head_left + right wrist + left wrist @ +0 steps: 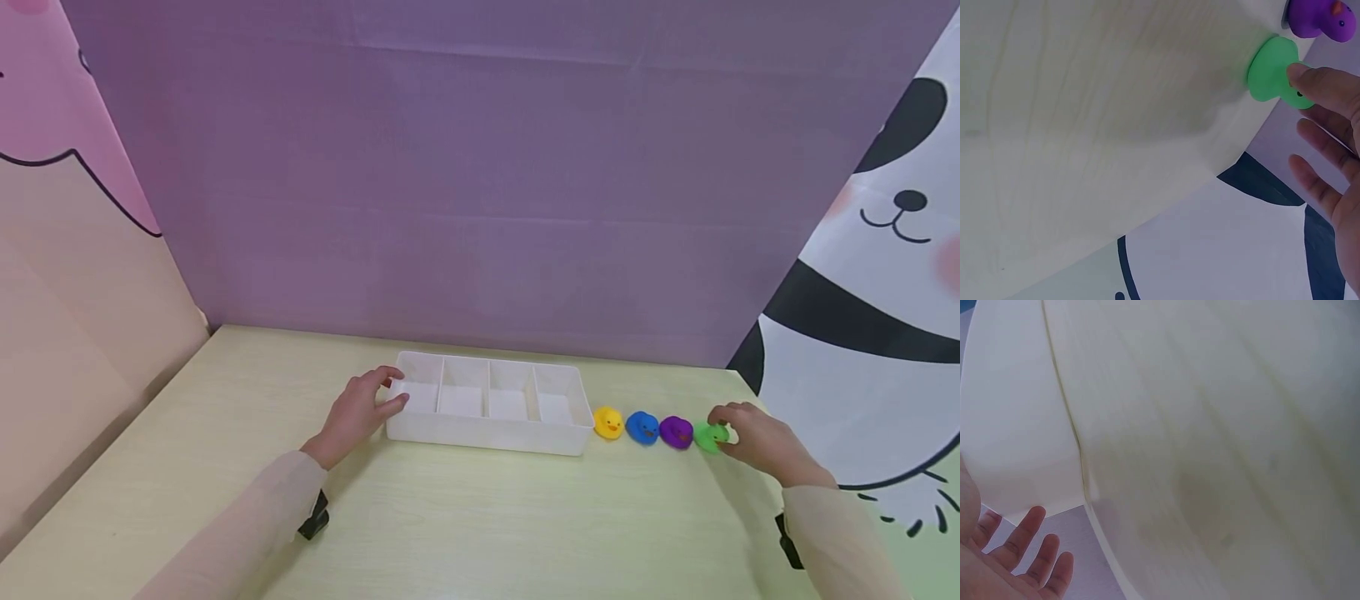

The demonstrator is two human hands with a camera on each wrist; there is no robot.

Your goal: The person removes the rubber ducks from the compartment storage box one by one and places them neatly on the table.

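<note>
A white tray with several compartments lies on the table, its long side facing me. My left hand is at the tray's left end, thumb and fingers spread apart around that end. In the left wrist view the fingers are loosely extended beside the white wall. My right hand pinches a green rubber duck by its head, between thumb and fingers. The green duck stands last in a row, right of a purple rubber duck, a blue one and a yellow one.
The yellow duck is close against the tray's right end. A purple cloth hangs behind the table's far edge. A panda-printed panel stands at the right, a pink and beige printed panel at the left.
</note>
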